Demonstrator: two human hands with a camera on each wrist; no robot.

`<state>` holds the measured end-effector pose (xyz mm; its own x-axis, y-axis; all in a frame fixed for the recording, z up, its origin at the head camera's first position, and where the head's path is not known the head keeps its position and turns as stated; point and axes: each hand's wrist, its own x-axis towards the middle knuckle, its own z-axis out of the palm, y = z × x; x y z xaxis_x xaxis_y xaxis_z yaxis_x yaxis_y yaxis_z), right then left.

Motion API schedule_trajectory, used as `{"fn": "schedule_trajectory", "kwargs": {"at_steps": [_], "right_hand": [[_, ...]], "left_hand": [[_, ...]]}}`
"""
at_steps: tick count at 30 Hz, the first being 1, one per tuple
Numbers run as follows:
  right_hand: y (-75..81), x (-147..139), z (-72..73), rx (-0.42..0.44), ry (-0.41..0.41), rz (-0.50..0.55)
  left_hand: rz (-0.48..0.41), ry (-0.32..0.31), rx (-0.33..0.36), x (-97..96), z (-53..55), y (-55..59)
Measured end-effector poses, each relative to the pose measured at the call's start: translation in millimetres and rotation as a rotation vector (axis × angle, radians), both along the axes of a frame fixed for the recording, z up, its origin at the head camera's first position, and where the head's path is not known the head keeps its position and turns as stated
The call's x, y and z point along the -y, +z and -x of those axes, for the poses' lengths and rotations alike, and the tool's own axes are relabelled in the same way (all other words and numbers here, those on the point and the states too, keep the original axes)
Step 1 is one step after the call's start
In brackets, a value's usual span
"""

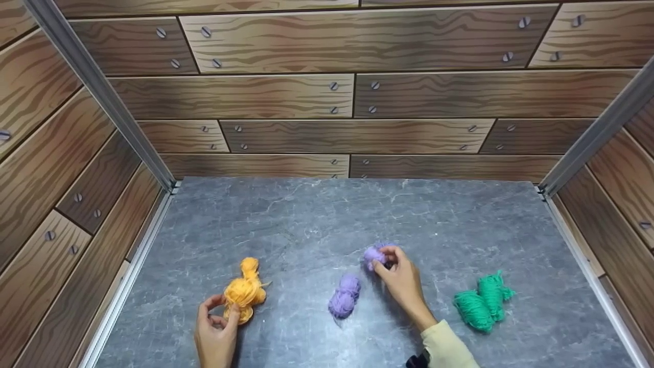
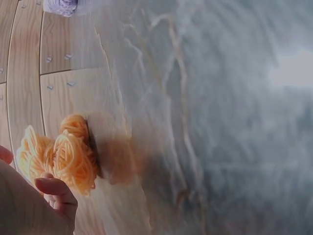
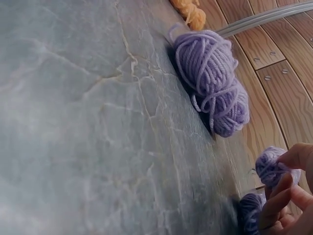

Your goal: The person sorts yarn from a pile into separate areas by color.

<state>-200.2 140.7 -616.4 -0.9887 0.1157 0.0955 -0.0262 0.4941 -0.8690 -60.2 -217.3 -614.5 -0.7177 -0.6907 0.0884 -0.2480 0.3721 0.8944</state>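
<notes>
My left hand (image 1: 217,327) grips an orange yarn skein (image 1: 242,292) between thumb and fingers. Another orange skein (image 1: 250,268) lies under and behind it, partly covered. In the left wrist view the thumb rests against the looped orange strands (image 2: 73,159). Toward the middle, my right hand (image 1: 401,278) pinches a small purple yarn skein (image 1: 374,258) between thumb and fingertips. A second purple skein (image 3: 251,211) lies below the pinched one, mostly hidden by the hand. Left of the right hand, a purple skein (image 1: 345,296) tied at its waist lies on the grey marbled table (image 1: 306,220).
Two green yarn skeins (image 1: 483,301) lie side by side to the right of my right forearm. Wood-patterned panels (image 1: 352,97) wall the back and both sides. Metal rails (image 1: 127,286) run along the table's left and right edges.
</notes>
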Motion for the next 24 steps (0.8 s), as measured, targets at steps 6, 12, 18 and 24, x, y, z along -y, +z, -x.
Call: {"fn": "schedule_trajectory", "kwargs": {"at_steps": [6, 12, 18, 24], "right_hand": [[-1.9, 5, 6.7, -0.028, -0.022, -0.093], [-6.7, 7, 10.8, -0.081, -0.026, -0.158], [-11.0, 8, 10.3, -0.177, -0.011, -0.226], [-14.0, 10, 8.9, -0.256, -0.027, -0.315]], "left_hand": [[0.04, 0.025, -0.002, -1.1, -1.7, 5.7], [0.107, 0.014, -0.142, -8.1, -4.8, 14.2], [0.141, -0.057, -0.381, -19.8, -4.8, 21.7], [0.164, -0.187, -0.542, -43.2, -5.6, 35.3]]}}
